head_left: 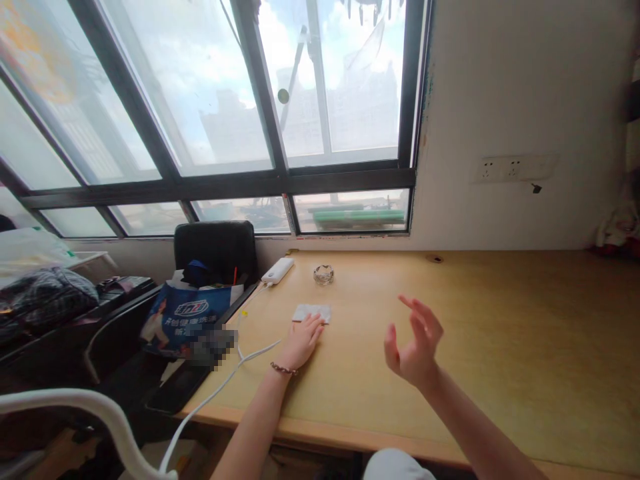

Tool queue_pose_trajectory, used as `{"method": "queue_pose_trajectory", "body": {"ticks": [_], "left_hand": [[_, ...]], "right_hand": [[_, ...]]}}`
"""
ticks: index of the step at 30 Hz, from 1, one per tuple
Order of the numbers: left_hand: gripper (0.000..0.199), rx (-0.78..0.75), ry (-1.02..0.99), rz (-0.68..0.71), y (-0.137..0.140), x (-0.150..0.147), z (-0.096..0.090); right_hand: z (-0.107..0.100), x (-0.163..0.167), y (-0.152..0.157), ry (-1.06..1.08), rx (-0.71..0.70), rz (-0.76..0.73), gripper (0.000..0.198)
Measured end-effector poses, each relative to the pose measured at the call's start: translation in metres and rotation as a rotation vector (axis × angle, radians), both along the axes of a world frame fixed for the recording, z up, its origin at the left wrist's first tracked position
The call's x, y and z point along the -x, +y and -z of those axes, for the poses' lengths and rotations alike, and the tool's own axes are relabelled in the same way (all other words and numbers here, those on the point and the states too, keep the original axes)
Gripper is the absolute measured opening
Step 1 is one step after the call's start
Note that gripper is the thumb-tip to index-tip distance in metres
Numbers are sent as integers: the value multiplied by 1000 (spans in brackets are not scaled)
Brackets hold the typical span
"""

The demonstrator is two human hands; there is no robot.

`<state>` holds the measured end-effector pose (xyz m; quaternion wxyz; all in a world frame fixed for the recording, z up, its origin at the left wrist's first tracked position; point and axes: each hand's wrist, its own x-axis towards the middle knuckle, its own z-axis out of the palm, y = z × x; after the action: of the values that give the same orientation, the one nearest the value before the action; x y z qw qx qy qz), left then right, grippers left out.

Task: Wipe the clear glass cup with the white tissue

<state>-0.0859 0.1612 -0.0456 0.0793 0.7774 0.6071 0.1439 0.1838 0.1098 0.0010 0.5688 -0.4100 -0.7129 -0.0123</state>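
Note:
My left hand point(303, 340) lies flat on the wooden desk, its fingertips resting on the near edge of a small white packet or folded tissue point(305, 311); which of the two I cannot tell. A braided bracelet point(283, 369) circles that wrist. Raised over the desk to the right, my right hand point(416, 340) has its fingers bent and apart, with nothing in it. Beyond the white piece stands a clear glass ashtray point(323, 274). A white power bank point(278, 271) with a cable plugged in lies at the desk's left edge.
The desk point(500, 333) runs along a wall with sockets point(497, 169). White cables point(220, 383) cross its left front edge. Left of it are a black chair point(215, 243) and a blue printed bag point(185, 320). A white curved tube point(75, 400) crosses the lower left.

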Motion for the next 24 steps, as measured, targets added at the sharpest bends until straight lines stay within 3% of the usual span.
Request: {"method": "queue_pose_trajectory", "body": {"ticks": [3,5,8,10,13,17,20,24], "left_hand": [[35,-20,17,-34,0,1,2],[33,-79,17,-54,1,-2,2],[31,-150,-123,16,2,-20,-4],[32,-134,-317,137,3,-44,-11],[29,-9,-661,284,8,-96,-24],[29,163,-1106,249,25,-171,-24],[36,246,-1240,242,36,-205,-12],[43,232,-1202,250,40,-211,4]], "right_hand": [[21,-4,34,-74,-32,1,43],[36,-10,52,-33,31,26,45],[49,-19,63,122,185,31,30],[50,-21,62,248,332,-43,19],[46,-19,59,402,522,-185,29],[44,-18,59,436,556,-285,42],[48,-21,61,448,561,-235,44],[51,-25,63,465,582,-188,49]]}}
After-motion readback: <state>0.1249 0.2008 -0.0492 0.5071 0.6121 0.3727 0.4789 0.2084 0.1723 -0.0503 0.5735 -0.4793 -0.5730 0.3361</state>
